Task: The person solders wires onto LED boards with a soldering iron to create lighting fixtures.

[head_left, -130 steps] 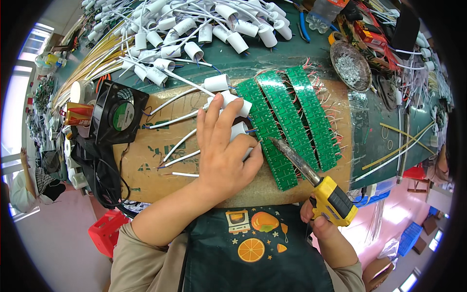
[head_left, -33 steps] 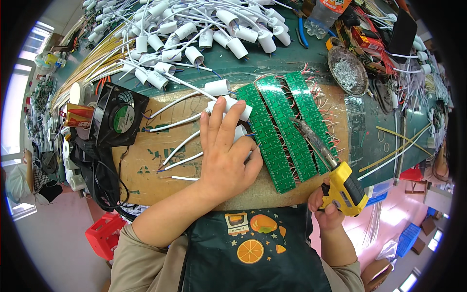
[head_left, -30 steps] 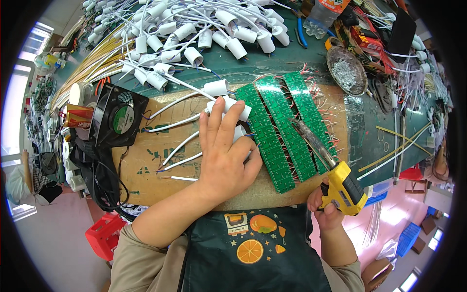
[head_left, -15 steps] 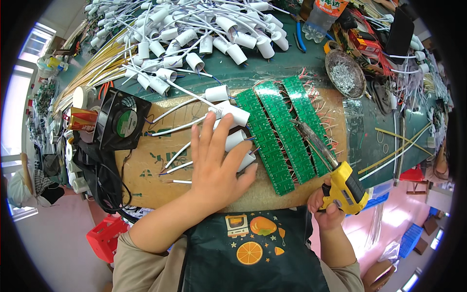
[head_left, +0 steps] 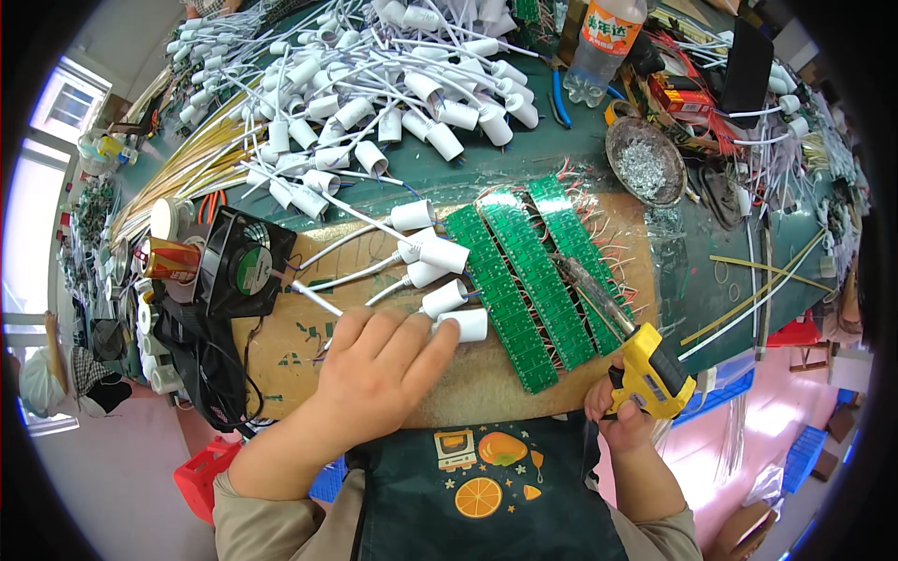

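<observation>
My right hand [head_left: 619, 418] grips a yellow and black soldering gun [head_left: 655, 372]. Its long metal tip reaches up and left over the green circuit boards [head_left: 505, 309], which lie in three slanted strips with thin wires along their edges. My left hand [head_left: 379, 369] is closed, its curled fingers at the nearest white plastic cylinder [head_left: 465, 325]; the thumb and part of the cable are hidden under it. Beyond that hand, several similar cylinders [head_left: 443, 254] with white cables lie in a row, their ends turned toward the left strip of boards.
A brown work board [head_left: 477, 402] lies under these parts. To the left stand a black fan [head_left: 248, 266] and a drink can [head_left: 168, 257]. A heap of white cylinders [head_left: 355, 112] fills the back. A dish of solder scraps [head_left: 644, 166] and a bottle [head_left: 603, 47] sit back right.
My left hand has moved nearer and slightly left, and its spread fingers have curled at the nearest cylinder. The white cylinders are spread more apart. My right hand still holds the soldering gun.
</observation>
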A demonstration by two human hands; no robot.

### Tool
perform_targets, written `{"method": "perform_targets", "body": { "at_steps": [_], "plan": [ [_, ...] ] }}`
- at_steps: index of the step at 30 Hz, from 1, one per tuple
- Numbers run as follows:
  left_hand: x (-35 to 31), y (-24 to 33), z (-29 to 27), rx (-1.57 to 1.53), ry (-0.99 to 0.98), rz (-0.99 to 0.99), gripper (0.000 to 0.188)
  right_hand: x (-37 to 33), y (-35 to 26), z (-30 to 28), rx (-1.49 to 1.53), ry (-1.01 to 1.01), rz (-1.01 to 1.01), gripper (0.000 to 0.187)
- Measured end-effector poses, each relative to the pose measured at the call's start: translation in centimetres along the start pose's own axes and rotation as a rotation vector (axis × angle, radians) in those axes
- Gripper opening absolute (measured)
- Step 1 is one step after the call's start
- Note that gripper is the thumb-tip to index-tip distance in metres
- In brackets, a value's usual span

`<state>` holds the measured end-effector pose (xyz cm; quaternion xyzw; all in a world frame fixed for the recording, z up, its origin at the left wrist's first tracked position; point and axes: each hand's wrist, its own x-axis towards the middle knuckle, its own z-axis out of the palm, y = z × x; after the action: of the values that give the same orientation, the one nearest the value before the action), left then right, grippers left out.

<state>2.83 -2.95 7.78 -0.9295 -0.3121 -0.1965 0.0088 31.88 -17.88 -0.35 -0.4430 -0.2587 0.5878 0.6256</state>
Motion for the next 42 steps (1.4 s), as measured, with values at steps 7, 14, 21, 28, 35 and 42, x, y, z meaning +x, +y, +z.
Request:
{"method": "perform_targets", "body": {
  "at_steps": [7, 14, 21, 28, 35, 42],
  "plan": [
    [7.0, -2.5, 1.1, 0.144, 0.077, 0.256, 0.027, -0.1, 0.3, -0.4, 0.021, -0.035, 0.000, 0.078],
    [8.8, -10.3, 5.3, 0.105, 0.337, -0.291, 0.025, 0.0, 0.5, -0.6, 0.009, -0.061, -0.013, 0.079],
    [8.3, -14.9, 5.5, 0.257, 0.023, -0.578, 0.021, 0.0, 0.7, -0.7, 0.013, -0.058, -0.018, 0.078],
    [10.4, -10.1, -2.8, 0.201, 0.509, -0.390, 0.020, -0.2, 0.7, -1.1, 0.066, -0.090, -0.026, 0.068],
    [4.5, -5.6, -10.4, -0.068, 0.838, -0.411, 0.019, -0.1, 0.4, -1.0, 0.059, -0.088, -0.015, 0.072],
    [-3.6, -4.7, -8.4, -0.748, 0.742, -0.310, 0.023, 0.3, 0.2, -0.3, -0.012, -0.043, -0.044, 0.075]
  ]
}}
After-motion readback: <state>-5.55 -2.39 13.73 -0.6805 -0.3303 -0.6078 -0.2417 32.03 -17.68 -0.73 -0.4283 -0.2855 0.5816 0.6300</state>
